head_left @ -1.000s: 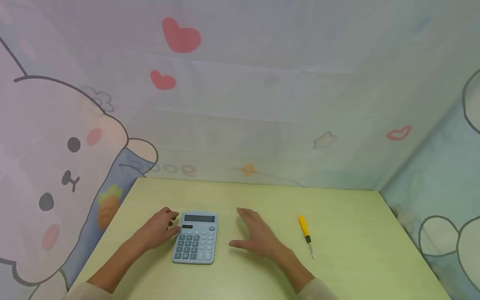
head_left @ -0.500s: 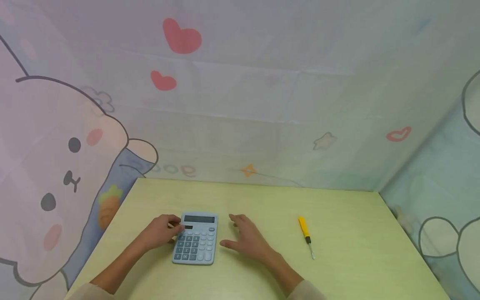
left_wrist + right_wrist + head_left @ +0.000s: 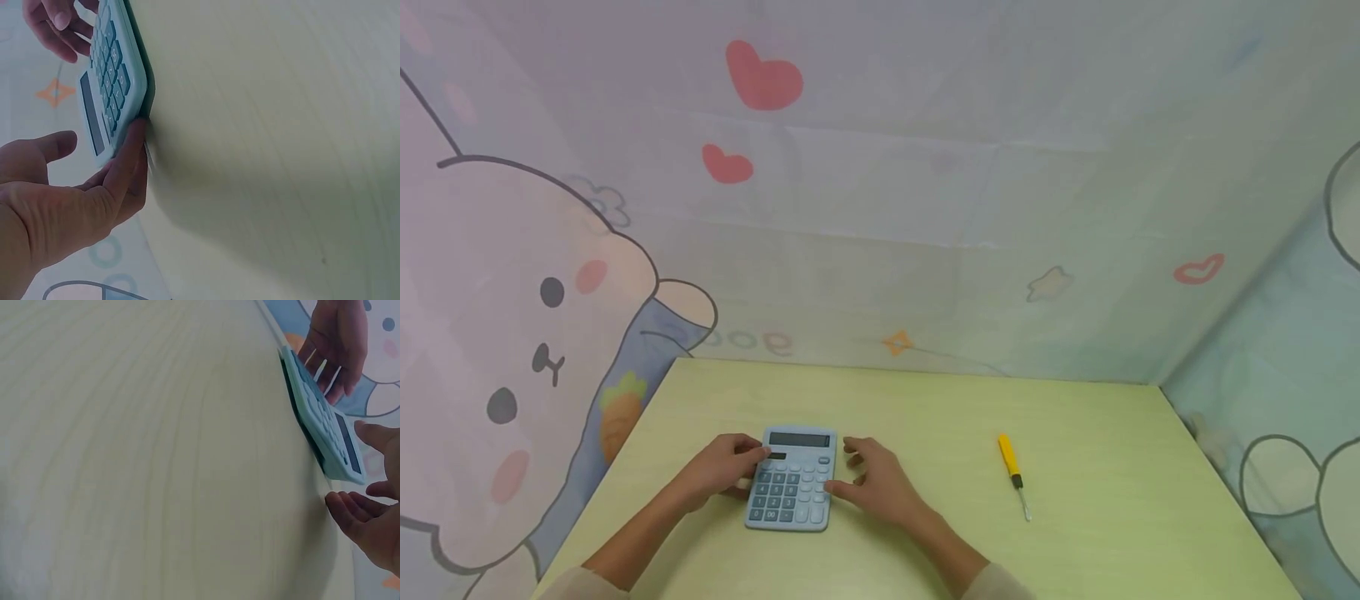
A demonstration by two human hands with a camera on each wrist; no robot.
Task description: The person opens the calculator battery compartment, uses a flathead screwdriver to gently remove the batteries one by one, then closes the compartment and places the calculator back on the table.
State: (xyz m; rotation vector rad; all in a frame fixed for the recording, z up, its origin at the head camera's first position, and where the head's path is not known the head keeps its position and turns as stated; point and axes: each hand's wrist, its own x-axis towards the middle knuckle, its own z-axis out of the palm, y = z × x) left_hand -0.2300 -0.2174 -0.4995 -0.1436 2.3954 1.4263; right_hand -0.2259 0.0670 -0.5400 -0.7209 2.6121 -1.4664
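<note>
A light blue calculator (image 3: pixel 812 492) lies flat on the table, its display at the far end. At its left edge is my left hand (image 3: pixel 718 468); the thumb reaches over the calculator's edge in the head view. The left wrist view has this hand's fingers (image 3: pixel 128 159) right at the calculator's side, with the thumb (image 3: pixel 59 145) raised apart from it. On the other side, my right hand (image 3: pixel 883 485) comes close, its thumb tip overlapping the keys' right edge. In the right wrist view its fingers (image 3: pixel 350 509) are loosely bent beside the calculator, holding nothing.
A yellow-handled screwdriver (image 3: pixel 1010 458) with a metal shaft lies on the table, to the right of the right hand. The pale yellow table (image 3: pixel 1112 483) ends at a cloth backdrop (image 3: pixel 925 192) printed with hearts and cartoon figures, which also rises at both sides.
My right hand has moved left to the calculator's right edge. My left hand has shifted slightly right, its thumb now over the calculator's edge. The calculator and screwdriver have stayed in place.
</note>
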